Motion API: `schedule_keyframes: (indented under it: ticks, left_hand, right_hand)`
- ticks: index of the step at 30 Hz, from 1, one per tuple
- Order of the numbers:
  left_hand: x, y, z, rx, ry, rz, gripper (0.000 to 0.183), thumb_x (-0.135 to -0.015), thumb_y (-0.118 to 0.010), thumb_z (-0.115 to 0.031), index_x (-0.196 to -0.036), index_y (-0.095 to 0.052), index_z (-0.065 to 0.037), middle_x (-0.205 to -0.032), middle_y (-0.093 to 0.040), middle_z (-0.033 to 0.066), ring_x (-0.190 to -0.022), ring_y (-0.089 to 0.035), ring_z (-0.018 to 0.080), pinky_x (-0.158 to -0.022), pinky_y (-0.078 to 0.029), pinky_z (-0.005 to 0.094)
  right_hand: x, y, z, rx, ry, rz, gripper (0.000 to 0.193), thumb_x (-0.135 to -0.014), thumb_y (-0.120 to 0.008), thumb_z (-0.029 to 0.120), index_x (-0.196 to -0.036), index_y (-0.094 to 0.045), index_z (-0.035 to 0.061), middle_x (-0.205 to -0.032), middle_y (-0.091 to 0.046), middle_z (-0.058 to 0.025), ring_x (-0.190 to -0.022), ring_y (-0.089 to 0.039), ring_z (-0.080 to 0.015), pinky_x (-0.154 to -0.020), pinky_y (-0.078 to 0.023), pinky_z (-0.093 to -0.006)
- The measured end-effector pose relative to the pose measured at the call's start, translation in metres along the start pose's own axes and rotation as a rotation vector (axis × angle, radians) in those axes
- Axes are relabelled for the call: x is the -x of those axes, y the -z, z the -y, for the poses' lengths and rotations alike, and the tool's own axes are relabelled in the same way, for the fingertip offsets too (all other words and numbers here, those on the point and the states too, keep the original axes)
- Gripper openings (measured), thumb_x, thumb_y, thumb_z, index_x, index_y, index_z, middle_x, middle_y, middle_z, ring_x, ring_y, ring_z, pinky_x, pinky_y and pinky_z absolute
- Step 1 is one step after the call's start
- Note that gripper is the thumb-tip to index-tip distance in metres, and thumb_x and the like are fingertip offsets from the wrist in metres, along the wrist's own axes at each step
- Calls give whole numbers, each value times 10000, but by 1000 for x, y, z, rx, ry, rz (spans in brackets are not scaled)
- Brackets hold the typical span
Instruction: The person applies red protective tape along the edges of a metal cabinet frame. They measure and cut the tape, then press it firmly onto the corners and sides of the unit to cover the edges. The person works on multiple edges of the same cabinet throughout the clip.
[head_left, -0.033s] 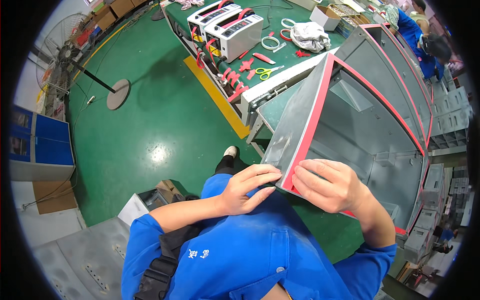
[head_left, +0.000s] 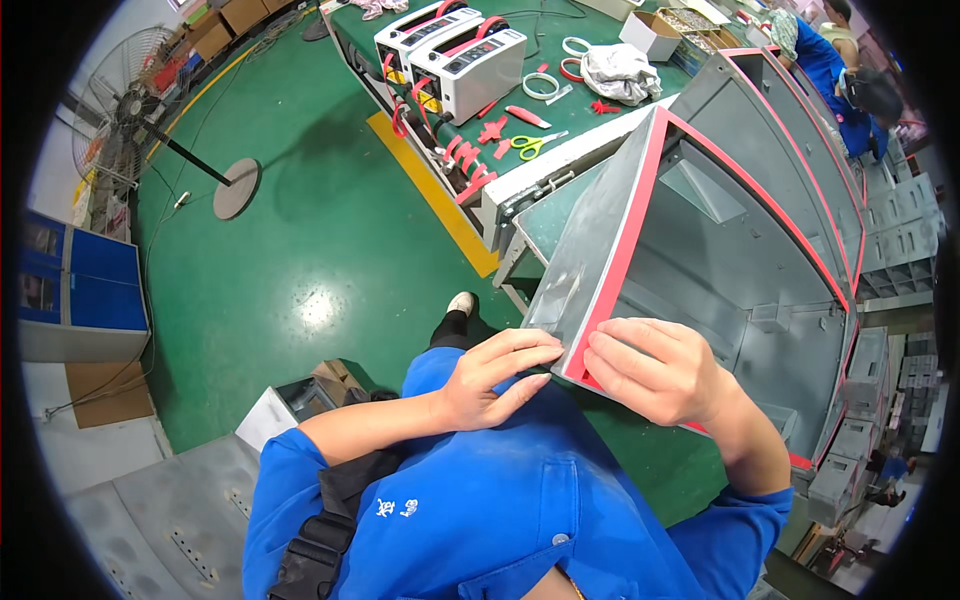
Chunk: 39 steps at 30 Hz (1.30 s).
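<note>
Red tape (head_left: 608, 300) is edging the rim of the grey sheet-metal housing (head_left: 700, 270) that I am watching both hands work on, and the near corner of that rim is sitting right between them. My view is showing the left hand (head_left: 495, 375) lying flat with its fingers stretched out and pressing against the outer face of the housing at the corner, not closing round anything. The right hand (head_left: 655, 370) is curling over the taped edge just beside it, fingertips pressing down on the red strip; I cannot tell whether it is pinching a loose end. The housing is resting tilted against the person's lap and the edge of the green workbench (head_left: 560, 150), its open side facing up, and inside I am seeing only bare grey walls and a small bracket. On the bench beyond, two white tape dispensers (head_left: 455, 55) are standing side by side with red strips hanging from the table edge below them. Near them, yellow-handled scissors (head_left: 535, 143), rolls of tape (head_left: 542, 85), a crumpled white cloth (head_left: 620, 72) and an open cardboard box (head_left: 652, 35) are lying, the box's contents too small to tell. Another person in blue (head_left: 830, 60) is working at the far right, and a pedestal fan (head_left: 135, 105) is standing on the green floor (head_left: 300, 250) to the left.
</note>
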<state>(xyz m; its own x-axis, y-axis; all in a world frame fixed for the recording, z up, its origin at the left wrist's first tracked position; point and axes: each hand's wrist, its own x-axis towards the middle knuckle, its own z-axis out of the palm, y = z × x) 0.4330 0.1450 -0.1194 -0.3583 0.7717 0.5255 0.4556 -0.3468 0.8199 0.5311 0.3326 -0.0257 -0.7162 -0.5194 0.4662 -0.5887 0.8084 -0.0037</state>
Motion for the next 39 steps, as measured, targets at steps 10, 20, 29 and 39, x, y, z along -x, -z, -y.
schedule_keyframes:
  ticks: [10, 20, 29, 39]
  left_hand:
    - [2, -2, 1, 4, 13, -11, 317, -756, -590, 14, -1070, -554, 24, -1059, -547, 160, -946, -559, 275, -807, -453, 324]
    - [1, -2, 0, -3, 18, -35, 286, -763, -588, -4, -1047, -574, 15, -1041, -565, 165, -940, -573, 268, -797, -461, 323]
    - [1, -2, 1, 10, 5, -32, 305, -758, -589, 9, -1062, -559, 20, -1047, -554, 158, -928, -565, 273, -788, -460, 327]
    - [0, -2, 1, 4, 11, -29, 294, -756, -588, 10, -1049, -563, 25, -1038, -555, 159, -925, -565, 275, -789, -457, 326]
  right_hand:
    - [4, -12, 3, -104, -217, -187, 183, -603, -630, 39, -778, -590, 6, -772, -604, -88, -685, -612, -215, -615, -522, -299]
    - [4, -16, 6, -108, -264, -248, 213, -584, -655, -15, -784, -584, -2, -758, -612, -99, -683, -626, -221, -606, -532, -285]
    - [7, -10, 9, -81, -227, -180, 214, -605, -638, 48, -808, -596, -9, -811, -619, -111, -739, -631, -225, -614, -525, -278]
    - [4, -6, 10, 36, -114, -106, 239, -578, -597, 88, -793, -615, -16, -824, -619, -117, -780, -627, -229, -598, -513, -265]
